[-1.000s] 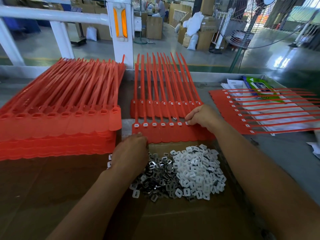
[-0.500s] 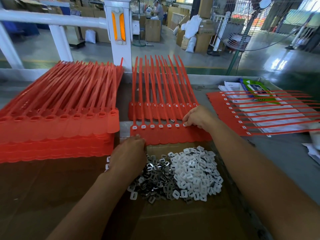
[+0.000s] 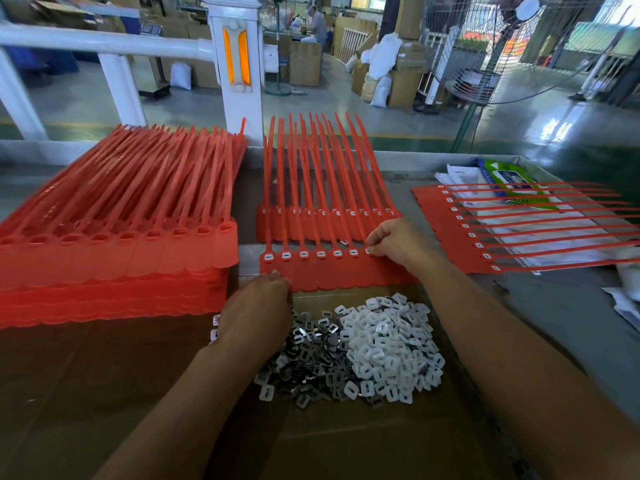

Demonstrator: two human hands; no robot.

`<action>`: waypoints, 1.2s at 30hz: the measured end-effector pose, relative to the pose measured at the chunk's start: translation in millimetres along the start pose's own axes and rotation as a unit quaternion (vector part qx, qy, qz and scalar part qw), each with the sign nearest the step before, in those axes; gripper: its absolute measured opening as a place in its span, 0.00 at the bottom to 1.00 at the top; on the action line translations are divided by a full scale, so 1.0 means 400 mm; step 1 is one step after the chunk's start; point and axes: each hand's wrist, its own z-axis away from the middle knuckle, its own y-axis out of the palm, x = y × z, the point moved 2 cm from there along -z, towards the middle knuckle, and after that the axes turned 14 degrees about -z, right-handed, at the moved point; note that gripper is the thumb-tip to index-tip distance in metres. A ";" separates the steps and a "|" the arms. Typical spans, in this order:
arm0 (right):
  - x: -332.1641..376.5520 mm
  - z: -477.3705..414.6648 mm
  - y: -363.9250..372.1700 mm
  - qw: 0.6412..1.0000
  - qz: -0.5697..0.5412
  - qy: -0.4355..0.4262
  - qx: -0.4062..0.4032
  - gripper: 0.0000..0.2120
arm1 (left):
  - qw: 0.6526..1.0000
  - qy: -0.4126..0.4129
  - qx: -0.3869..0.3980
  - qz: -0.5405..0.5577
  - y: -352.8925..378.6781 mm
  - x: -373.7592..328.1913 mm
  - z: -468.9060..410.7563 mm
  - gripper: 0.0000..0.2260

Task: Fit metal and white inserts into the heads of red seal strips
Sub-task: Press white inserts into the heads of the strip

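A joined row of red seal strips [image 3: 332, 271] lies in front of me, its heads in a line with white inserts in several of them. My right hand [image 3: 391, 240] pinches a small insert at a head near the right end of that row. My left hand [image 3: 258, 313] rests knuckles-up at the left edge of the loose pile, its fingertips hidden; whether it holds an insert is unclear. The pile on the cardboard has dark metal inserts [image 3: 311, 355] on the left and white inserts [image 3: 388, 344] on the right.
A tall stack of red strips with hollow heads [image 3: 114, 251] fills the left. A second row of strips [image 3: 325, 223] lies behind the working row. A filled row [image 3: 491, 223] lies sideways at the right over papers and a green packet [image 3: 509, 181]. Behind stands a white rail post [image 3: 237, 67].
My right hand has shifted slightly right along the row of heads. My left hand has stayed at the pile's left edge. The view has tilted a little.
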 end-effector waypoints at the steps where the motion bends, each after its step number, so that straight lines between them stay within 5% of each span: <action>1: -0.004 0.003 0.001 1.000 -0.001 -0.008 -0.002 0.10 | 1.000 -0.001 0.001 0.000 0.000 0.000 0.000 0.15; 11: -0.008 0.068 -0.040 0.998 -0.035 -0.046 0.030 0.05 | 1.000 -0.006 0.003 0.008 0.000 0.000 0.000 0.15; 23: -0.012 0.176 -0.092 0.979 0.126 0.014 0.161 0.05 | 1.000 -0.005 0.017 0.002 -0.001 -0.002 -0.002 0.15; 36: -0.022 0.180 -0.079 0.979 0.120 0.018 0.162 0.07 | 1.000 -0.007 0.015 0.003 0.000 -0.001 -0.001 0.15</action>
